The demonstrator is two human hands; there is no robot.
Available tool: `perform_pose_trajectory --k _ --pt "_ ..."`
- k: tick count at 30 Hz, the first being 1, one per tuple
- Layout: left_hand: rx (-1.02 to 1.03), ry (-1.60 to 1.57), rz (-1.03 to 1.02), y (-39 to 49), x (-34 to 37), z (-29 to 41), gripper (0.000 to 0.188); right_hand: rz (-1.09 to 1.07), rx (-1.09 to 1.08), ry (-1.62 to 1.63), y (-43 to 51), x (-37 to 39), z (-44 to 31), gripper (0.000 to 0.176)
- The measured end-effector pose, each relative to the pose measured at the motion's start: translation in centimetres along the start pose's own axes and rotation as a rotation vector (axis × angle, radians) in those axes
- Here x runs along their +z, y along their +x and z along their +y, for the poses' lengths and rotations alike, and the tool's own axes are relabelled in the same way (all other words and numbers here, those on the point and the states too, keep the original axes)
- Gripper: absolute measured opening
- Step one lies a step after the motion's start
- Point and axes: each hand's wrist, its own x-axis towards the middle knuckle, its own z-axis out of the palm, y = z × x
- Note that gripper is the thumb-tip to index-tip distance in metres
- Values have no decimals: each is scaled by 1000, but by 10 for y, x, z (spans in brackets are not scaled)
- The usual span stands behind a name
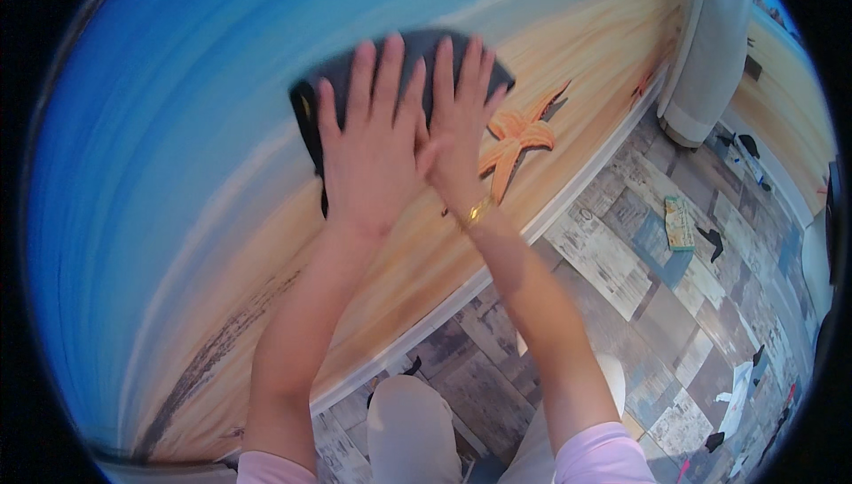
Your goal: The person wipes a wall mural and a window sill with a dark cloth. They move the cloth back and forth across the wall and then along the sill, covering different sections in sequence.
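A glossy black flat piece (426,51) lies against a wall with a beach mural (200,85). Both my hands are flat on the piece, fingers spread and pointing up. My left hand (376,144) covers its left and middle part, and a dark edge shows beside that palm. Just to the right, my right hand (460,108) touches it too, and the two thumbs meet or overlap. A gold bracelet (478,210) circles my right wrist. Much of the piece is hidden under my hands, and its exact kind cannot be told. Below my right hand is an orange starfish (522,134) in the mural.
A white baseboard (572,191) runs along the wall's foot. A pale upright post-like thing (709,51) stands at the upper right. On the patchwork-patterned floor (599,278) lie a green-edged packet (679,224), a black scrap (712,243) and a white strip (737,397). My knee (409,417) is below.
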Motion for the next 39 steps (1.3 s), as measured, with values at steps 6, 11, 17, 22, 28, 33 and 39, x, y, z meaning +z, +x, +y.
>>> perform_pose_trajectory --k 6,11,17,22,28,33,39 --pt "145 -93 -260 -39 -8 -11 75 -37 155 100 -65 15 -28 62" --pt "123 -20 -159 65 -54 -30 73 -77 84 183 50 -11 -55 61" --pt "94 -372 -266 98 -81 -34 73 -100 311 487 101 -42 -87 62" --pt "39 -785 -292 33 -120 -50 61 -291 329 336 78 -91 -135 68" --pt "-87 -785 225 33 -247 -78 41 -272 -27 9 143 -154 -254 79" --pt "-224 -469 143 66 -339 -192 89 -350 -279 293 232 -127 -372 63" --pt "-632 -365 -279 22 -350 -276 63 -839 -217 -52 215 -65 -440 52"
